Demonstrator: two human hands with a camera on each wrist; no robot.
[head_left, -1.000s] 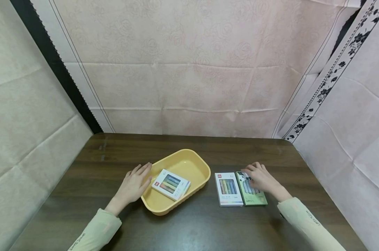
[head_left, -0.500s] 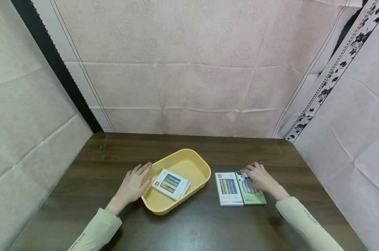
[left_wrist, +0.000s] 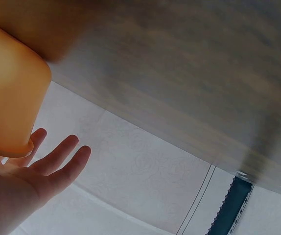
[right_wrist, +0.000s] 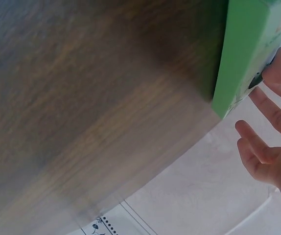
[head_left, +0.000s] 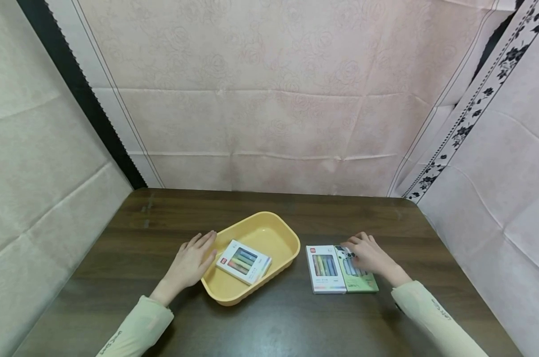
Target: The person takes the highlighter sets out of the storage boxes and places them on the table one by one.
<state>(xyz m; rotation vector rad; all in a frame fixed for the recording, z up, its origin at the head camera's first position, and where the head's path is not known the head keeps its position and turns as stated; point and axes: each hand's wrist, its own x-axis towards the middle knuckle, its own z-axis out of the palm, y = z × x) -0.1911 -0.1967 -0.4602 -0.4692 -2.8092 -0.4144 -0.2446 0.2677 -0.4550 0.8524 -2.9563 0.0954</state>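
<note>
My left hand [head_left: 190,261] rests with extended fingers at the left rim of a yellow tray [head_left: 269,237]. In the left wrist view the rim of the tray [left_wrist: 13,93] sits by the thumb side, and the other fingers spread beyond it. Inside the tray lies a white box [head_left: 244,262] picturing coloured sticks like crayons. On the table, a second white box [head_left: 325,283] lies flat beside a green box [head_left: 360,283] with a similar picture. Over the far part of the green box, my right hand [head_left: 368,254] touches it with loosely bent fingers, partly covering its top.
The dark wooden table [head_left: 269,327] ends at a far edge with rounded corners. Pale patterned cloth [head_left: 269,124] hangs behind it and more cloth stands at both sides. Both forearms wear light green sleeves [head_left: 137,322].
The green box has slid slightly left, so its gap to the white box has closed; my right hand has moved slightly left with it. My left hand and the tray stay nearly unchanged.
</note>
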